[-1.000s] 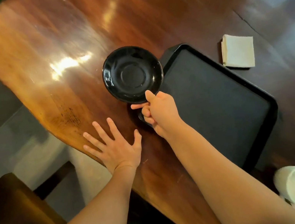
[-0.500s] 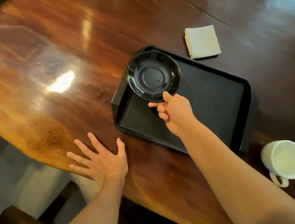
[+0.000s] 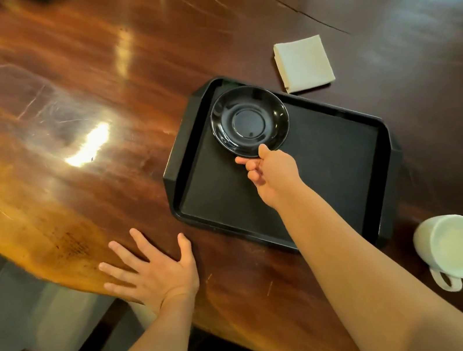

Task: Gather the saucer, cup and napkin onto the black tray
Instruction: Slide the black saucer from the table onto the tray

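Glossy reddish-brown wood fills almost the whole head view: a wide tabletop (image 3: 92,85) with bright light reflections and a wavy natural edge on the person's side. Below that edge some grey floor and a brown seat are visible, but blurred.

On the tabletop lies the black tray (image 3: 341,163), rectangular with a raised rim, turned at an angle. The right hand (image 3: 274,172) reaches over the tray and pinches the near rim of the black saucer (image 3: 249,122), with the thumb on top and the fingers curled under the edge. The saucer is over the far left corner of the tray; I cannot tell if it already rests on the tray floor or is a little above it.

The left hand (image 3: 154,271) lies flat on the tabletop with the fingers spread wide and holds nothing. It is near the wavy edge, to the left of the right forearm and just apart from the near corner of the tray.

Beyond the right hand, past the far rim of the tray, the folded cream napkin (image 3: 303,63) lies on the wood, close to the tray but not on it. To the right of the right forearm, near the tray's near right corner, the white cup (image 3: 451,250) is on the tabletop with its handle toward the person.
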A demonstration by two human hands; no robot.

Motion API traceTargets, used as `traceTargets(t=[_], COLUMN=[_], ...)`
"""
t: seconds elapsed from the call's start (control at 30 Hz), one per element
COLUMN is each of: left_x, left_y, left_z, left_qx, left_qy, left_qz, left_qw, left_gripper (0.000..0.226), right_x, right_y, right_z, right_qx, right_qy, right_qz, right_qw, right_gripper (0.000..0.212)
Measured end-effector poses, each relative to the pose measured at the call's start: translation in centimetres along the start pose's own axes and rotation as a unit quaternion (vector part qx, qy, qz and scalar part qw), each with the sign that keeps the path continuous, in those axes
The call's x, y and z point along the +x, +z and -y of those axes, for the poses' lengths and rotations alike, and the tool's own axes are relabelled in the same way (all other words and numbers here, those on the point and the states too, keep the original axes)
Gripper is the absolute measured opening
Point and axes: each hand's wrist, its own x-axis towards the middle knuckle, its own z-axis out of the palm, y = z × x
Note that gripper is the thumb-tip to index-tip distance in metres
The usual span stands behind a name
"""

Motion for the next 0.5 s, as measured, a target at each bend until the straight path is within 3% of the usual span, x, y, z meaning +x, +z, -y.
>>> traceTargets(t=[0.5], left_x=[0.0], left_y=[0.1], left_z=[0.0], left_qx=[-0.011], left_qy=[0.005], left_qz=[-0.014], left_qw=[1.000], left_gripper=[0.094], right_x=[2.4], right_y=[1.4], right_z=[-1.0], right_qx=[0.010], right_qy=[0.010], right_qz=[-0.003], right_qw=[1.000], right_gripper=[0.027])
